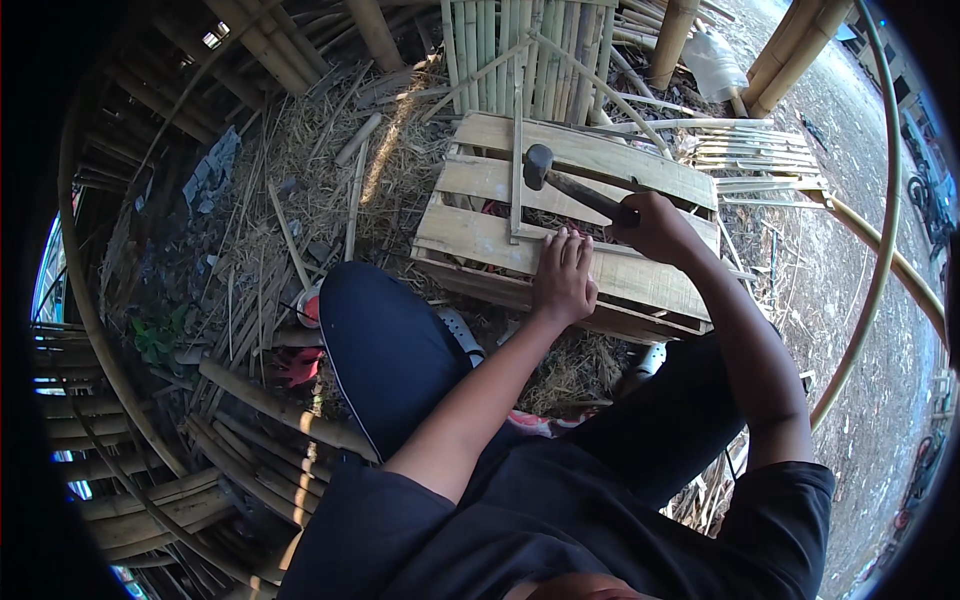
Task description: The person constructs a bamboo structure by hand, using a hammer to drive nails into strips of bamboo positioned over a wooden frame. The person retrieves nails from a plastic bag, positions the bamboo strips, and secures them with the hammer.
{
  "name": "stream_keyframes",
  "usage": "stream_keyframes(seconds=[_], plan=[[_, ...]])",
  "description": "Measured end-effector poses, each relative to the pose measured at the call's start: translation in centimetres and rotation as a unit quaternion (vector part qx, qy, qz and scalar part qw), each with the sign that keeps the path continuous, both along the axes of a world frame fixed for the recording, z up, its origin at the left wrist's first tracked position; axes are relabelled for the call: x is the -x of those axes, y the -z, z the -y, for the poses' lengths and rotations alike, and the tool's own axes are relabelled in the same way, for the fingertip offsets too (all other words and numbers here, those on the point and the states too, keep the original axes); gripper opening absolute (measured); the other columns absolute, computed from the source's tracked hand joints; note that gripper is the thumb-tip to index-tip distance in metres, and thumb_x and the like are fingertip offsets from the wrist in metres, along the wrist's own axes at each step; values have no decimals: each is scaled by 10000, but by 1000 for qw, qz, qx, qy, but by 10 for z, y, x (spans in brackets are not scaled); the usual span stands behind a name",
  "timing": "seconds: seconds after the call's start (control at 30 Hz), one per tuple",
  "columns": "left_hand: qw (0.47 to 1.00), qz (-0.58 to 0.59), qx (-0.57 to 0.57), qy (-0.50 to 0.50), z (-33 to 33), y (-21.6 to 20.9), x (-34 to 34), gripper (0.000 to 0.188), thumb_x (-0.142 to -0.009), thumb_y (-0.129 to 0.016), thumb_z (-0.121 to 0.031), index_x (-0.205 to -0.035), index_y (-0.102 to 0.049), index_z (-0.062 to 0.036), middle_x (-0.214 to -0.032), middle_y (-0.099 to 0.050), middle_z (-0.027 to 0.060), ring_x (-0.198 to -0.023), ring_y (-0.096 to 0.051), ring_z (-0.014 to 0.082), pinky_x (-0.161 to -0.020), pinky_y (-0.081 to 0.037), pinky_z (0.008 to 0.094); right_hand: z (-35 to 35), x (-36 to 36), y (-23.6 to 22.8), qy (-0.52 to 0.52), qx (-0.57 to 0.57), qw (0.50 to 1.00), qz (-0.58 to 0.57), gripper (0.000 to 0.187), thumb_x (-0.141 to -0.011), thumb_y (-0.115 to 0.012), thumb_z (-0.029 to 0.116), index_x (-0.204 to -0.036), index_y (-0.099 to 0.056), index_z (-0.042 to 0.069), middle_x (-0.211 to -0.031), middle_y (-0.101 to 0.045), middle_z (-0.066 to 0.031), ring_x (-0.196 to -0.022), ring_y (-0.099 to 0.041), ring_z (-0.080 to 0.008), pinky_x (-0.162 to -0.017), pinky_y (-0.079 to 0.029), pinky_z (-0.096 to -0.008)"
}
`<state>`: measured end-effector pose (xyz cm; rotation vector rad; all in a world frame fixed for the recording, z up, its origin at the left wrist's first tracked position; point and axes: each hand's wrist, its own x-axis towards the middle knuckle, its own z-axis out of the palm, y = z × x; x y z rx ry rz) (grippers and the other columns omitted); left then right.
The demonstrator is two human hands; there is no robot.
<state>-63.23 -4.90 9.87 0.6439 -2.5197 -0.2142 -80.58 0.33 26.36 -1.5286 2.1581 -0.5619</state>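
1. Hammer: dark metal head and dark handle, raised above a wooden crate. The head sits over a thin bamboo strip that lies upright across the crate slats.
2. Right hand: fingers wrapped tight in a fist around the lower end of the hammer handle.
3. Left hand: palm down, fingers extended and close together, pressed flat on the near slat of the crate, just right of the strip's lower end.
4. Crate: pale slats with gaps, resting on straw-covered ground directly in front of the person's knees.
5. Surroundings: a bamboo slat panel stands behind the crate; bamboo poles lie at left; a curved bamboo hoop arcs at right.
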Motion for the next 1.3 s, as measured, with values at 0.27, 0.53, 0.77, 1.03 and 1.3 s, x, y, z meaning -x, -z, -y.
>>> stream_keyframes(seconds=[0.27, 0.53, 0.77, 1.03, 1.3], plan=[[1000, -11, -3, 10, -2, 2, 2, 599, -783, -589, -245, -1325, -562, 11, -1368, -508, 231, -1395, -404, 420, -1212, -265, 614, 10, 13, 45, -73, 18, 997, -6, 481, -908, -777, 395, -773, -625, -41, -635, -576, -188, -558, -489, -242, -584, -447, -405], [1000, -12, -8, -2, -1, 4, 1, 528, -774, -571, -241, -1244, -560, -2, -1380, -511, 240, -1392, -417, 422, -1211, -260, 617, 16, 16, 56, -86, -75, 993, 23, 487, -933, -723, 436, -886, -678, -46, -811, -683, -241, -780, -685, -390, -725, -522, -442], [1000, -3, -6, -6, -2, 9, 3, 600, -794, -538, -287, -1314, -541, 14, -1376, -525, 204, -1398, -419, 404, -1213, -255, 607, 10, 27, 84, -111, 15, 993, 32, 462, -928, -756, 376, -777, -621, -38, -657, -597, -214, -569, -557, -326, -591, -461, -423], [999, -26, -18, 7, -1, 13, 2, 573, -879, -507, -304, -1349, -518, 23, -1276, -527, 209, -1297, -463, 415, -1190, -291, 619, 8, 21, 82, -142, 39, 989, 34, 531, -943, -720, 467, -776, -621, -27, -620, -572, -221, -557, -558, -380, -570, -461, -431], [998, -50, -26, 22, 2, 18, 3, 565, -868, -525, -280, -1340, -547, 30, -1282, -558, 217, -1281, -491, 407, -1207, -305, 557, 3, 30, 90, -160, 66, 984, -47, 498, -938, -729, 444, -785, -639, -21, -585, -556, -224, -520, -561, -399, -527, -452, -444]])
